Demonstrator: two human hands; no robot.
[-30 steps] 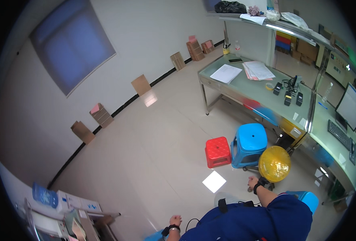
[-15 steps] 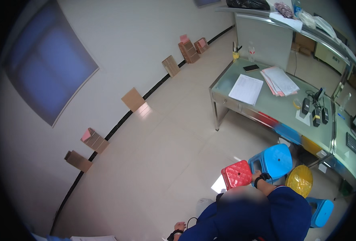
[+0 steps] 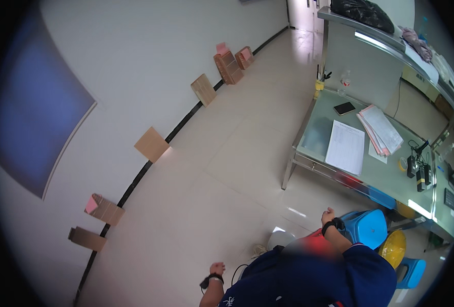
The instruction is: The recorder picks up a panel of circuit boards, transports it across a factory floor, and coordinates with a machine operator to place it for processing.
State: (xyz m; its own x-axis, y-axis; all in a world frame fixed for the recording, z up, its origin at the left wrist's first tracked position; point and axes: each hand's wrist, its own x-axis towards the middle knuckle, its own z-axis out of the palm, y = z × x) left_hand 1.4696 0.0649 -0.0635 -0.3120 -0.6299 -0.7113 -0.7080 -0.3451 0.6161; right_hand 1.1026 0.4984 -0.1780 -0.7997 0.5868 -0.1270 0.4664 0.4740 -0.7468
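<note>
My left hand [image 3: 217, 268] hangs over the floor at the lower middle, its fingers loosely bent and nothing seen in it. A black band circles that wrist. My right hand [image 3: 328, 216], also with a black wristband, hovers just left of a blue stool [image 3: 374, 229]. Its fingers are loosely bent, apart from the stool as far as I can tell, and no object shows in them. A red stool [image 3: 314, 239] is mostly hidden behind my body. A yellow stool [image 3: 394, 248] and a second blue stool [image 3: 412, 272] stand further right.
A glass-topped desk [image 3: 314, 134] at right bears printed sheets [image 3: 345, 148], a phone [image 3: 344, 108], a paper stack [image 3: 383, 130] and black power adapters [image 3: 420, 176]. Cardboard pieces [image 3: 152, 145] lean along the left wall. A metal shelf [image 3: 334, 16] rises behind the desk. One shoe [image 3: 259, 250] shows.
My right hand has come away from between the red and blue stools and risen. My left hand is further forward. The view has shifted, and my body covers more of the red stool.
</note>
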